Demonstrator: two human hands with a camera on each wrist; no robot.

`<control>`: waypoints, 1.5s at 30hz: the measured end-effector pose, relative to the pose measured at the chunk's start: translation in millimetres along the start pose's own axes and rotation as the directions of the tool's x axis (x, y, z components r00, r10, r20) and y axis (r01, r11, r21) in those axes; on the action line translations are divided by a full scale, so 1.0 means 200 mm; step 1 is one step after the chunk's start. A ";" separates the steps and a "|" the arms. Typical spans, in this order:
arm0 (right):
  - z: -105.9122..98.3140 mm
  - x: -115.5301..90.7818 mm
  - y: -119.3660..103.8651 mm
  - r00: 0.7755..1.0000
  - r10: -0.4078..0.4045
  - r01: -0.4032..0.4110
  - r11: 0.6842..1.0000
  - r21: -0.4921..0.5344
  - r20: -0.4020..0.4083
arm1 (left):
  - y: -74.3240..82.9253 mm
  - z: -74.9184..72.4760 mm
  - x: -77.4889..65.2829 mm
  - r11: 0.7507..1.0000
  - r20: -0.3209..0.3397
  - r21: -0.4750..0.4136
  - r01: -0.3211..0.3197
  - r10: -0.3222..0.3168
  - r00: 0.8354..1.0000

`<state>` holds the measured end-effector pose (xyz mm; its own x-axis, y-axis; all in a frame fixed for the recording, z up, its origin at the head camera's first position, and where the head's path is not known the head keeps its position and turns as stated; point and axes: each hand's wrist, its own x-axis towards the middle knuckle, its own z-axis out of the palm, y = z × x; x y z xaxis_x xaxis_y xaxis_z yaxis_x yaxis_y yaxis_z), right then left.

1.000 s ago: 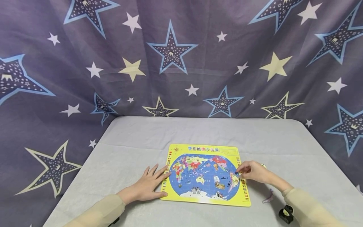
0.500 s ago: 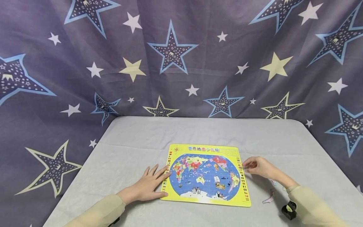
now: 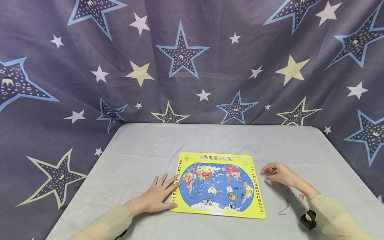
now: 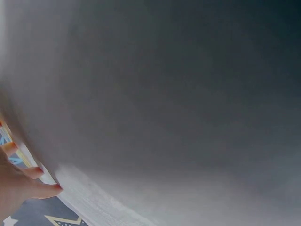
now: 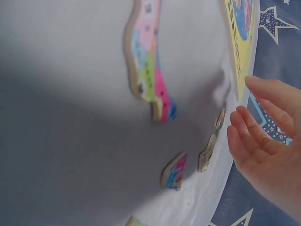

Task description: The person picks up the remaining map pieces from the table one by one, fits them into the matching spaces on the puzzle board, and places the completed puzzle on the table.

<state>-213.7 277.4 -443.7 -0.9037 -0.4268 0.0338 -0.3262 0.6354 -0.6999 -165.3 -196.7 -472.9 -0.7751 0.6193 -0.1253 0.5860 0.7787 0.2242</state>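
A yellow-bordered world map puzzle board (image 3: 216,214) lies on the grey-covered table. My left hand (image 3: 153,196) rests with fingers spread across the board's left edge; in the left wrist view only part of that hand (image 4: 21,183) shows at the lower left. Off the board's right edge hovers my right hand (image 3: 280,174), its fingers loosely bent and nothing between them. The right wrist view shows the same hand (image 5: 268,141) with thumb and fingers apart. Near it lie a long multicoloured puzzle piece (image 5: 149,61), a smaller pink-and-blue puzzle piece (image 5: 174,172) and several other pieces.
Below the right forearm, a pinkish puzzle piece (image 3: 285,209) and a red-and-green puzzle piece (image 3: 303,198) lie on the table. A black wrist device (image 3: 309,219) sits at the right sleeve. A star-patterned curtain (image 3: 192,66) hangs behind the table's far edge.
My right hand has moved off the board's right side, going right and slightly up, uncovering loose puzzle pieces. My left hand and the board stay put.
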 end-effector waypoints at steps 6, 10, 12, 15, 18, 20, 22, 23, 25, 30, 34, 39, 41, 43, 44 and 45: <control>-0.01 0.00 0.02 1.000 0.030 -0.030 1.000 -0.005 -0.007 | 0.00 0.00 0.00 1.000 0.002 -0.002 -0.002 0.002 1.000; -0.01 0.00 0.04 0.999 0.043 -0.044 0.999 -0.021 -0.020 | 0.00 0.00 0.00 1.000 0.004 0.002 -0.002 0.002 1.000; -0.01 0.01 0.05 0.999 0.045 -0.046 0.998 -0.038 -0.028 | 0.00 0.00 0.00 1.000 0.004 0.000 -0.002 0.002 1.000; -0.02 0.01 0.06 0.998 0.045 -0.048 0.997 -0.067 -0.035 | 0.00 0.00 0.00 1.000 0.004 0.000 -0.001 0.001 1.000; -0.02 0.01 0.07 0.998 0.054 -0.058 0.994 -0.093 -0.042 | 0.00 0.00 0.00 1.000 0.003 0.003 -0.002 0.002 1.000; -0.02 0.01 0.08 0.997 0.067 -0.071 0.992 -0.104 -0.045 | 0.00 -0.01 0.00 1.000 0.004 0.005 -0.001 0.001 1.000; -0.02 0.02 0.08 0.995 0.084 -0.090 0.990 -0.113 -0.051 | 0.00 -0.01 0.00 1.000 0.004 0.006 0.000 0.000 1.000; -0.01 0.02 0.08 0.994 0.091 -0.096 0.989 -0.115 -0.052 | 0.01 -0.01 0.00 1.000 0.005 0.006 0.001 -0.001 1.000; -0.01 0.02 0.08 0.993 0.103 -0.109 0.986 -0.123 -0.055 | 0.01 -0.01 0.00 1.000 0.005 0.004 0.002 -0.002 1.000; -0.01 0.03 0.08 0.992 0.118 -0.124 0.983 -0.133 -0.055 | 0.01 -0.01 0.00 1.000 0.004 0.005 -0.002 0.002 1.000; -0.01 0.03 0.09 0.991 0.121 -0.126 0.983 -0.134 -0.048 | 0.01 -0.01 -0.01 1.000 0.002 0.007 -0.004 0.004 1.000; -0.02 0.04 0.10 0.993 0.112 -0.117 0.983 -0.140 -0.046 | 0.01 -0.01 -0.01 1.000 0.000 0.002 -0.005 0.005 1.000; -0.02 0.04 0.11 0.993 0.108 -0.114 0.983 -0.143 -0.047 | 0.01 -0.01 0.00 1.000 0.000 0.002 -0.005 0.005 1.000; -0.02 0.04 0.11 0.993 0.106 -0.112 0.983 -0.144 -0.047 | 0.01 -0.01 0.00 1.000 -0.001 0.001 -0.004 0.004 1.000; -0.02 0.04 0.11 0.993 0.106 -0.112 0.983 -0.144 -0.046 | 0.01 -0.01 0.00 1.000 0.000 0.002 -0.003 0.003 1.000; -0.01 0.04 0.11 0.993 0.108 -0.113 0.983 -0.141 -0.046 | 0.01 -0.01 0.00 1.000 0.000 0.003 -0.003 0.003 1.000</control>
<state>-229.3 289.8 -456.7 -0.9454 -0.3257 -0.0091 -0.2576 0.7643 -0.5912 -164.3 -196.3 -470.8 -0.7733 0.6216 -0.1246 0.5890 0.7771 0.2218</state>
